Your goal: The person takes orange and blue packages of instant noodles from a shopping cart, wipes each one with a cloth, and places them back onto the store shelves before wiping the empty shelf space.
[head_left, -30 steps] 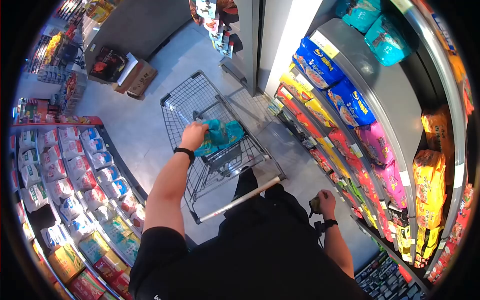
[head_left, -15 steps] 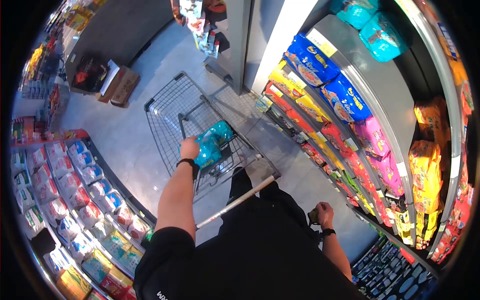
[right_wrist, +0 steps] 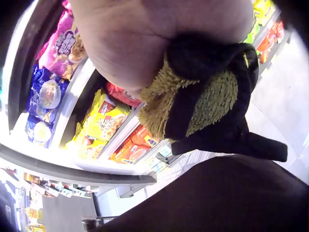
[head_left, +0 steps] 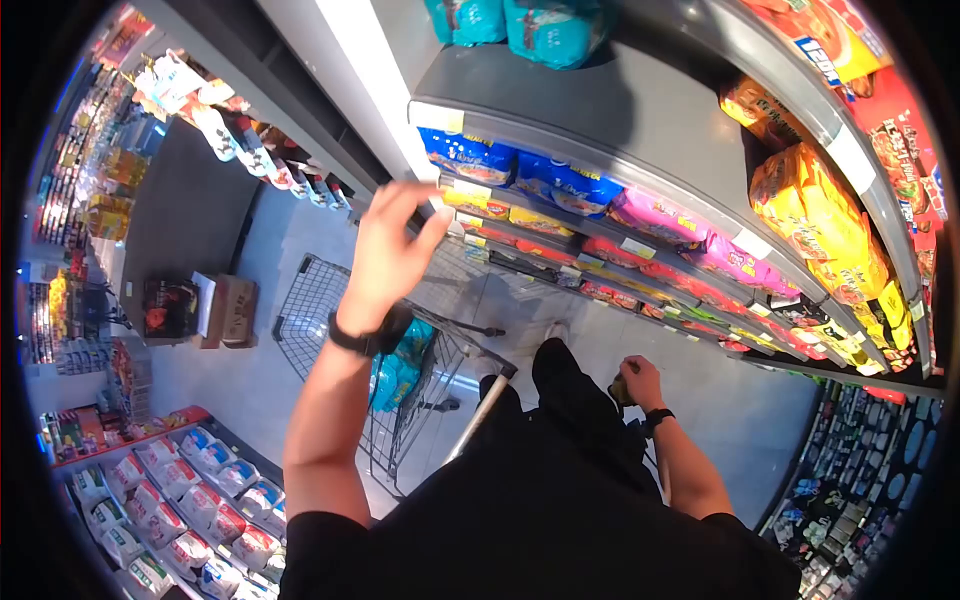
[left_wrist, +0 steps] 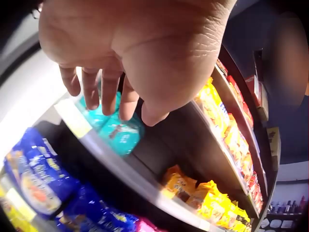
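My left hand point(head_left: 390, 245) is raised in front of the shelf, fingers loosely extended and holding nothing. In the left wrist view its palm faces teal packs point(left_wrist: 123, 135) on the upper shelf, with blue packs point(left_wrist: 46, 169) on the level below. Under my left forearm, more teal packs point(head_left: 395, 375) lie in the wire shopping cart point(head_left: 310, 310), partly hidden by the wrist. Low beside my right leg, my right hand point(head_left: 640, 382) grips a fuzzy olive-green item point(right_wrist: 212, 104) with black straps; its kind does not show.
Shelves of bagged goods curve along the right, with orange-yellow packs point(head_left: 815, 215) and pink packs point(head_left: 660, 215). A low display of white bags point(head_left: 185, 500) stands at lower left. A cardboard box point(head_left: 235, 312) sits on the floor beyond the cart, whose handle point(head_left: 480, 415) is close to my legs.
My left hand has let go of the teal pack in the cart and risen toward the shelf. The view has turned right. My right hand stays low with the olive-green item.
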A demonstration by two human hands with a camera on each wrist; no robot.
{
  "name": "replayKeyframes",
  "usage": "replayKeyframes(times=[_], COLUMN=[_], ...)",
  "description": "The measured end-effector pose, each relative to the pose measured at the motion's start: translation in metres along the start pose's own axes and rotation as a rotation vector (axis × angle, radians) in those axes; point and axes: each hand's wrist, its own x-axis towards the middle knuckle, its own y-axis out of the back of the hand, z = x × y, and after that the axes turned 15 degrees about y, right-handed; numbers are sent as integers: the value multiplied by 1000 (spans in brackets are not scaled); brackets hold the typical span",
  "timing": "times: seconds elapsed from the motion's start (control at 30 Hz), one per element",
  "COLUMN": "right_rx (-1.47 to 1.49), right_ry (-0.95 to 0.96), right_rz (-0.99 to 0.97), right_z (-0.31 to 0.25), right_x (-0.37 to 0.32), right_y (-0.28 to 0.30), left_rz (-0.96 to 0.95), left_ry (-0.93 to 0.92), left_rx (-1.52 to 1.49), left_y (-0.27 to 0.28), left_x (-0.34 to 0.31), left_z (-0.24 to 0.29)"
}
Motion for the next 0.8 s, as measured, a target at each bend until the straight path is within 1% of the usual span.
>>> replayKeyframes(times=[0.03,0.1,0.17,0.23,0.27,0.3,0.33,0.37,0.43,0.5,0.53,0.57,0.67,0.7,0.77,0.8], right_rx=[7,-14,-10,-17,-3,5,-6,-19,62,59,51,43,17,122,61,73], right_ry=[2,4,-5,-44,-62,-17,-12,-5,-116,-177,-175,-175,-257,-315,-302,-313], right_rz=[12,6,27,55,73,115,125,137,164,168,172,175,126,134,105,96], right_z=[12,38,62,85,96,122,138,149,168,183,189,196,214,205,228,230], right_x=[5,13,20,26,27,30,28,29,26,24,22,19,19,18,22,28], right_y=[6,20,35,51,58,60,65,70,76,85,88,92,98,104,99,100], left_rz=[41,209,353,273,238,203,154,105,7,-48,-69,-80,-86,-80,-70,-61], left_ry=[-37,-140,-207,-117,-159,-198,-195,-153,-61,5,29,51,84,89,95,95], left_rx=[-5,56,11,329,410,491,560,593,634,643,641,636,599,586,561,551], left_y=[-6,-20,-39,-38,-43,-50,-56,-56,-52,-50,-49,-52,-55,-55,-56,-55], left_x=[27,84,148,200,232,269,294,306,325,338,343,343,339,336,331,327], left_z=[23,62,81,111,105,83,69,67,68,70,72,70,69,70,69,70])
